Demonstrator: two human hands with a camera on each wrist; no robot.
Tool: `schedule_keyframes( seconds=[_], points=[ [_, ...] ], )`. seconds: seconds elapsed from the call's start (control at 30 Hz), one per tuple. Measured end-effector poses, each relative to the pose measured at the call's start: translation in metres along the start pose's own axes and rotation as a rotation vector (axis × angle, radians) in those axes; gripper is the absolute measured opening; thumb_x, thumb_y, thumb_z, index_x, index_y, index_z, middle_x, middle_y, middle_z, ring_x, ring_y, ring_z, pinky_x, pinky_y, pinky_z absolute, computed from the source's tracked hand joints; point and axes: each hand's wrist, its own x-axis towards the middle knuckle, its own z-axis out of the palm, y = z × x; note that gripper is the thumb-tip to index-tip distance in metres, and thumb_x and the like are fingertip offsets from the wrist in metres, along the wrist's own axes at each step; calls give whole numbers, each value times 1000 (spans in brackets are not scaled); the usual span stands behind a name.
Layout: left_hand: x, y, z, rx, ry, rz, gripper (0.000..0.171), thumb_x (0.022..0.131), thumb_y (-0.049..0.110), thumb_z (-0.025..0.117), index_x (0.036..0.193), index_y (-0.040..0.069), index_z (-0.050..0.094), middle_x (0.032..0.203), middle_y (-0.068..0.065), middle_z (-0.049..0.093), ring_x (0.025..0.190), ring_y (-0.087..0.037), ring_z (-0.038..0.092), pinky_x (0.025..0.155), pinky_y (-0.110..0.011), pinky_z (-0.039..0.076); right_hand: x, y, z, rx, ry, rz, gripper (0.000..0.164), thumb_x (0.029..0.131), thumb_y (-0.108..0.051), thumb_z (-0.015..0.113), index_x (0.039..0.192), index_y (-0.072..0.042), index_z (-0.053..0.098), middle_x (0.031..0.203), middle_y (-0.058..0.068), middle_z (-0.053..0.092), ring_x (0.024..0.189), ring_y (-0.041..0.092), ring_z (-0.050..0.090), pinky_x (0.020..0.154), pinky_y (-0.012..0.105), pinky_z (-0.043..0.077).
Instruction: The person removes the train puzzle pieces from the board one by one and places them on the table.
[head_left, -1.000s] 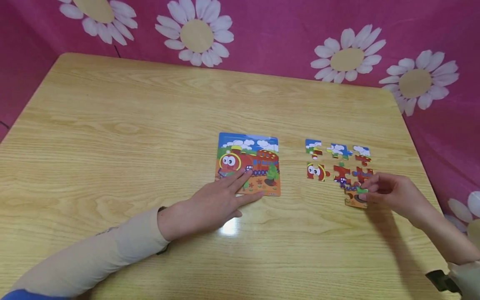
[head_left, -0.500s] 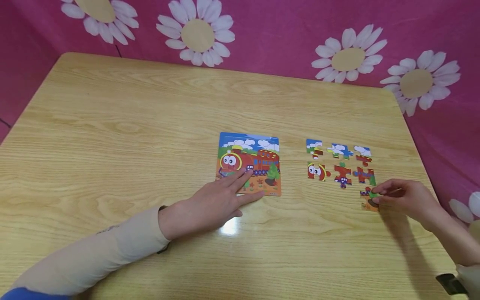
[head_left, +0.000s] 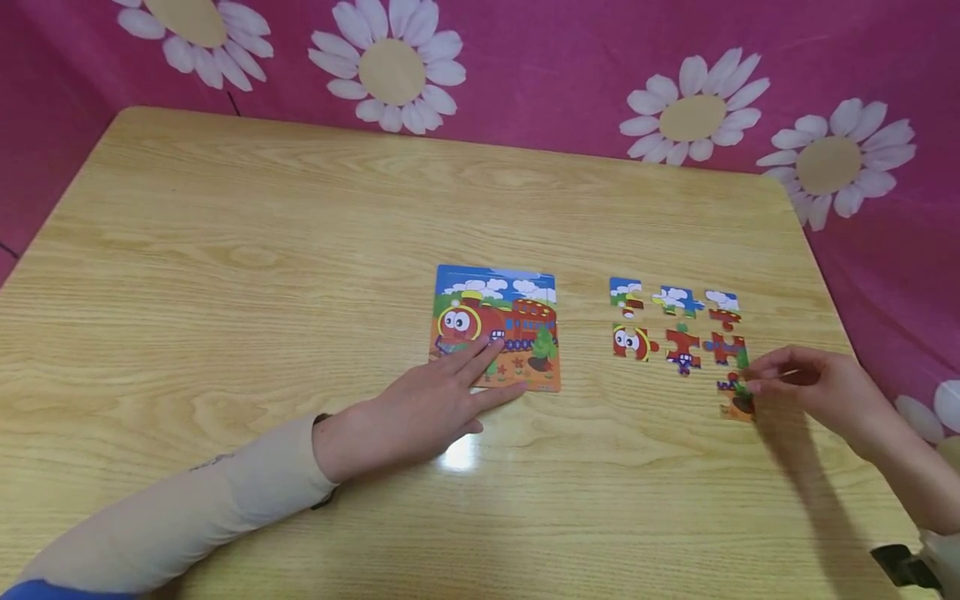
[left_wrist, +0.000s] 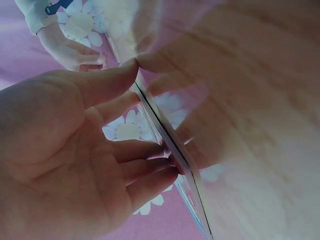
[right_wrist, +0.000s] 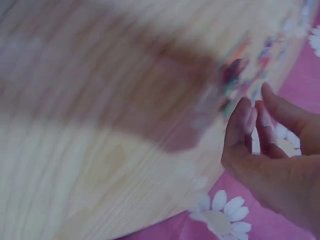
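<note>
My left hand (head_left: 412,408) lies over the lower part of a square puzzle board (head_left: 525,292) with a red train picture, its fingers spread. The left wrist view shows these fingers (left_wrist: 145,182) reaching the edge of the board (left_wrist: 172,142). My right hand (head_left: 825,392) is at the right edge of a puzzle piece (head_left: 735,404) showing a tree and orange ground. Its fingertips overlap the piece's upper right corner in the head view. In the right wrist view the thumb (right_wrist: 285,107) stands apart from the fingers, with nothing visible between them.
Several other puzzle pieces lie in two rows above, among them an eyed train-face piece (head_left: 632,342), a cloud piece (head_left: 678,300) and a red carriage piece (head_left: 723,348). A pink cloth (head_left: 540,75) with daisies borders the wooden table (head_left: 225,250).
My right hand carried the tree piece right and set it below the right column; over the last half second its fingertips shifted slightly upward while the piece stayed. The left hand has not moved.
</note>
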Motion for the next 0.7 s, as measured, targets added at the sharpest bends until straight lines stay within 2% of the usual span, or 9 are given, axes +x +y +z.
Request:
schedule_keyframes(
  seconds=[0.13, 0.23, 0.4, 0.47, 0.57, 0.7],
  points=[
    [0, 0, 1, -4, 8, 7, 55, 97, 29, 62, 149, 23, 45, 155, -27, 27, 144, -39, 24, 107, -44, 38, 7, -16, 8, 209, -38, -40, 18, 92, -1, 67, 108, -10, 71, 95, -8, 73, 84, 0, 67, 70, 14, 50],
    [-2, -1, 2, 5, 31, 13, 56, 96, 29, 63, 149, 23, 45, 154, -28, 27, 143, -40, 26, 107, -44, 38, 16, -36, 21, 281, -87, -56, 21, 93, -1, 65, 114, -5, 68, 101, -6, 73, 90, 2, 68, 74, 16, 52],
    [-8, -3, 3, -14, 93, 5, 58, 93, 28, 68, 147, 21, 48, 153, -30, 28, 141, -42, 30, 105, -43, 40, 33, -77, 50, 259, -170, -55, 31, 95, -13, 66, 121, 3, 62, 108, 1, 73, 96, 7, 68, 72, 23, 53],
    [-12, -3, 4, -28, 118, 1, 59, 92, 27, 71, 146, 19, 49, 152, -32, 27, 140, -43, 30, 104, -44, 41, 39, -93, 62, 269, -208, -54, 34, 94, -15, 67, 122, 4, 61, 112, 5, 72, 99, 8, 68, 76, 22, 52],
    [-17, -3, 5, -28, 158, 8, 60, 89, 24, 74, 144, 17, 51, 149, -35, 31, 139, -45, 31, 103, -45, 42, 49, -116, 82, 310, -270, -54, 35, 94, -14, 67, 124, 5, 61, 116, 12, 70, 103, 12, 67, 82, 21, 51],
    [-22, -4, 6, -31, 151, -14, 62, 88, 25, 74, 145, 18, 50, 148, -36, 30, 140, -45, 29, 107, -45, 38, 60, -138, 106, 333, -327, -61, 32, 94, -10, 66, 123, 5, 63, 116, 15, 69, 105, 16, 67, 86, 22, 51]
  ],
)
